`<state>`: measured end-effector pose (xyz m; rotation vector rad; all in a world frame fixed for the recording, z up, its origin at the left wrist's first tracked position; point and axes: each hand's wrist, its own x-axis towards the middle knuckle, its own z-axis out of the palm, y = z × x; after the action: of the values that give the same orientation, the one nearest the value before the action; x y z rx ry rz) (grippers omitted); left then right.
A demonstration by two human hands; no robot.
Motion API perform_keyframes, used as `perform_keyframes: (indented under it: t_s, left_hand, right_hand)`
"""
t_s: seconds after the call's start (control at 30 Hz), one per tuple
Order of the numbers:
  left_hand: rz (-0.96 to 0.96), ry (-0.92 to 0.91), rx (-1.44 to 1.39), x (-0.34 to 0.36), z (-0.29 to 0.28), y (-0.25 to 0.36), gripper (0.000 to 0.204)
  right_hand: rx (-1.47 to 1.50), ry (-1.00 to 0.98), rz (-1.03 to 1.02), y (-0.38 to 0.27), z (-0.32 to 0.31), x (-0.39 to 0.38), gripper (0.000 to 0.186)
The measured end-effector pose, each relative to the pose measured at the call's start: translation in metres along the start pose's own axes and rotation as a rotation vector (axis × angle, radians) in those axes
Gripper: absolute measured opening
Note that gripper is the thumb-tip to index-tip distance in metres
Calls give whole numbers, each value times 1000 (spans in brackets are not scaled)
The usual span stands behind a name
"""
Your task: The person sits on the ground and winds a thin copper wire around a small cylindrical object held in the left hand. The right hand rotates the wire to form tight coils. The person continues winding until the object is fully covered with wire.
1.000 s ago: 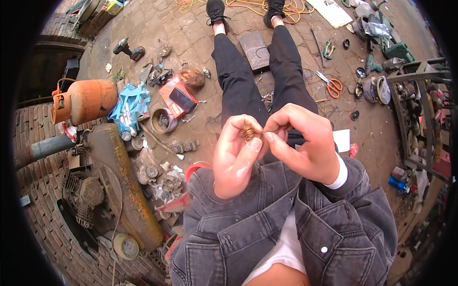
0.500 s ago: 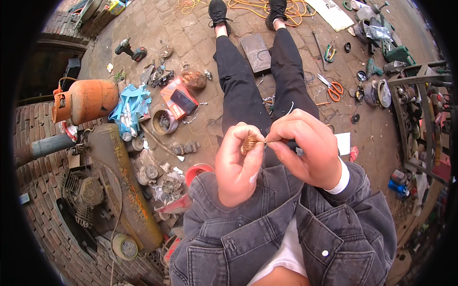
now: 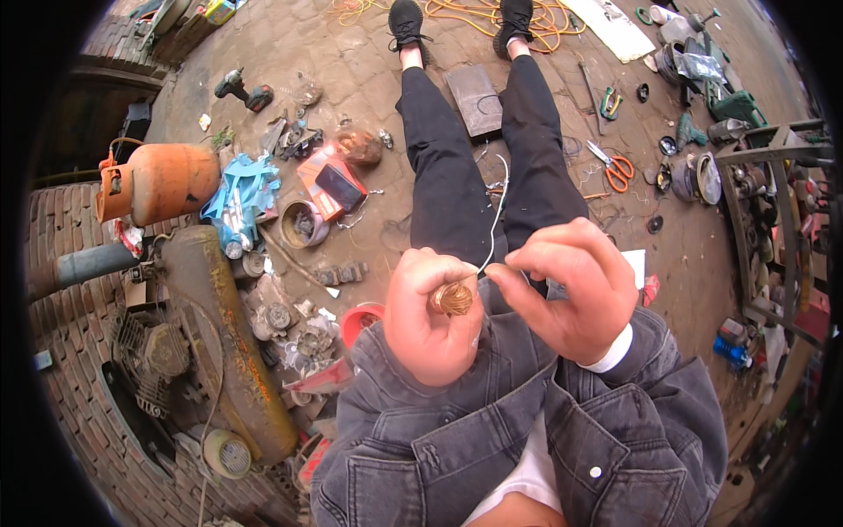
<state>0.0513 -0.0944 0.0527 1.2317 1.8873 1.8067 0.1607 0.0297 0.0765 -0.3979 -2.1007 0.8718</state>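
Note:
My left hand (image 3: 432,321) is closed around a small copper wire coil (image 3: 452,299), whose shiny windings show between thumb and fingers. From the top of that hand a thin white wire (image 3: 500,206) rises in a loose curve over my lap. My right hand (image 3: 575,290) is just to the right, its thumb tip close beside the wire's lower end. A small gap shows between that thumb and the curled index finger, and nothing is visible in it. How the wire joins the coil is hidden by the left fingers.
Orange-handled scissors (image 3: 619,171) and small pliers (image 3: 609,104) lie on the right. A dark flat block (image 3: 474,98) is between my legs. To the left are a phone (image 3: 341,186) on a red box, an orange gas cylinder (image 3: 176,184), a cordless drill (image 3: 241,90) and scrap parts.
My right thumb and index finger have parted and moved slightly down. The white wire now stands in a long curve above the hands. The coil has turned in my left hand.

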Motion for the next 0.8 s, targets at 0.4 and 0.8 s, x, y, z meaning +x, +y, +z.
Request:
perform_keyframes:
  t_s: [0.4,0.8]
  left_hand:
    - [153,22,339,7,2,9,16]
    - [-33,-26,197,-2,2,7,22]
  right_hand:
    - [-40,-115,-159,4,6,0,38]
    - [-178,-128,-195,7,-2,2,27]
